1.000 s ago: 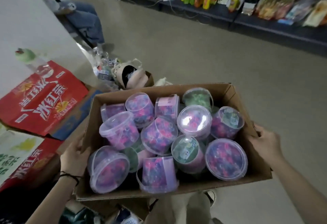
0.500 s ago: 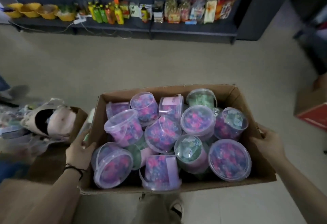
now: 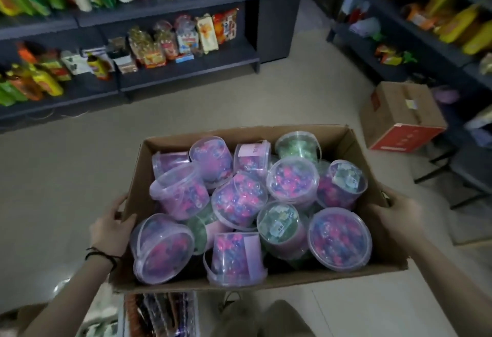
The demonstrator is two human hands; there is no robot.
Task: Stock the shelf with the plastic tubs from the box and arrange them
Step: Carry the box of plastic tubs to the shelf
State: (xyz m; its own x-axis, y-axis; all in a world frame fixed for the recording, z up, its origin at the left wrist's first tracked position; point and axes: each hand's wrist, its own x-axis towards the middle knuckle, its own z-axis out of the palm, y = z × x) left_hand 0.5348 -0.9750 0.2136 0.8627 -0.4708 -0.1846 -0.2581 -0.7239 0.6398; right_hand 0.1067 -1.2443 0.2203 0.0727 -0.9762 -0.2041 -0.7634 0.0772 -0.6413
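Observation:
I carry an open cardboard box in front of me, above the floor. It is full of several clear plastic tubs with lids and handles, most holding pink and purple pieces, a few green. They lie jumbled, some upright, some on their sides. My left hand grips the box's left wall, thumb over the rim. My right hand grips the right wall. A dark shelf unit with packets and bottles stands ahead on the left.
A second dark shelf unit with snacks runs along the right. A closed brown and red carton sits on the floor at its foot. Grey floor lies between the shelves. Packaged goods show below the box.
The view has swung right: the red cartons and a seated person at left are gone, and the shelves and floor carton now fill the background. Both hands keep their hold on the box.

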